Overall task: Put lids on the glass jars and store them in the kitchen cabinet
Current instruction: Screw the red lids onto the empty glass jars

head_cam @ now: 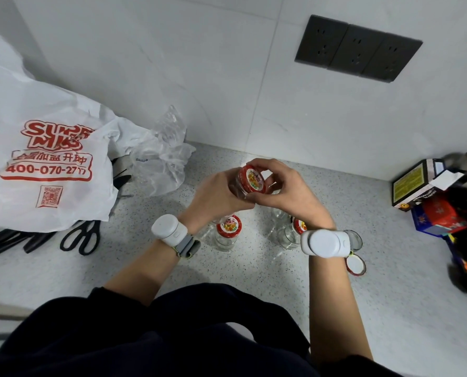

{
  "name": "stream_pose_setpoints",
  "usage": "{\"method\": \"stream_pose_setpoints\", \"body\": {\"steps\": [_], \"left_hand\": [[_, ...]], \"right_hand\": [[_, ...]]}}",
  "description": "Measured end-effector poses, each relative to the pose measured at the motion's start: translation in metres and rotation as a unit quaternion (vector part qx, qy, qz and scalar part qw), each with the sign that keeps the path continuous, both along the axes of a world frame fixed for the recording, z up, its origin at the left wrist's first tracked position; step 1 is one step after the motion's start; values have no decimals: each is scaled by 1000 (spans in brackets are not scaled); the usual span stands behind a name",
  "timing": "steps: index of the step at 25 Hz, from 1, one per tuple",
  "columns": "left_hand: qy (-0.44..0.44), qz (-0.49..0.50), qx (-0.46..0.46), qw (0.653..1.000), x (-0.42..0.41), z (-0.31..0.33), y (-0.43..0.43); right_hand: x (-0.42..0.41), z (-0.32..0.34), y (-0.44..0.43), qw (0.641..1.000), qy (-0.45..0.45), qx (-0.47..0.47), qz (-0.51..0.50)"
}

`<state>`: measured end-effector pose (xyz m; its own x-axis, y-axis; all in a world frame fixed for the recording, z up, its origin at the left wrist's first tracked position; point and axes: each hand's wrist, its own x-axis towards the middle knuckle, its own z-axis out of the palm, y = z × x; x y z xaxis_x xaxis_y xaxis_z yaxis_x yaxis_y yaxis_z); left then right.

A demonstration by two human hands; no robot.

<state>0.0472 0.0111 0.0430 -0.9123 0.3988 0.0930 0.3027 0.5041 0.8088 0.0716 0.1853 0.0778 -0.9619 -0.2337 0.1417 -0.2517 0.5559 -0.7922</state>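
My left hand (216, 195) grips a clear glass jar (239, 190) held above the speckled counter (145, 265). My right hand (287, 189) curls its fingers round the red printed lid (252, 178) on top of that jar. Below my hands a lidded jar (227, 235) stands on the counter. A second jar with a red lid (291, 235) stands to its right, partly hidden by my right wrist. A loose lid (356, 264) lies upside down near my right wrist, beside an open jar rim (357, 238).
A white plastic bag with red print (41, 159) and a crumpled clear bag (161, 159) fill the left. Black scissors (81, 239) and dark utensils lie at the left front. Boxes and dark clutter (439, 202) sit at the right. A black socket panel (357, 49) is on the wall.
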Motion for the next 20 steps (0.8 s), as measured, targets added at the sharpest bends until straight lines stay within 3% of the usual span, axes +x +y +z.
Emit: {"method": "stream_pose_setpoints", "body": {"steps": [6,12,20], "left_hand": [[54,-31,-52,997,2,9,18],[132,-5,-122,984,9,4,30],[57,14,-76,995,7,1,23]], "right_hand": [[5,2,25,999,-36,-30,2],[13,-5,17,996,-16,22,-88],[11,-10,18,992,-47,-96,-73]]}}
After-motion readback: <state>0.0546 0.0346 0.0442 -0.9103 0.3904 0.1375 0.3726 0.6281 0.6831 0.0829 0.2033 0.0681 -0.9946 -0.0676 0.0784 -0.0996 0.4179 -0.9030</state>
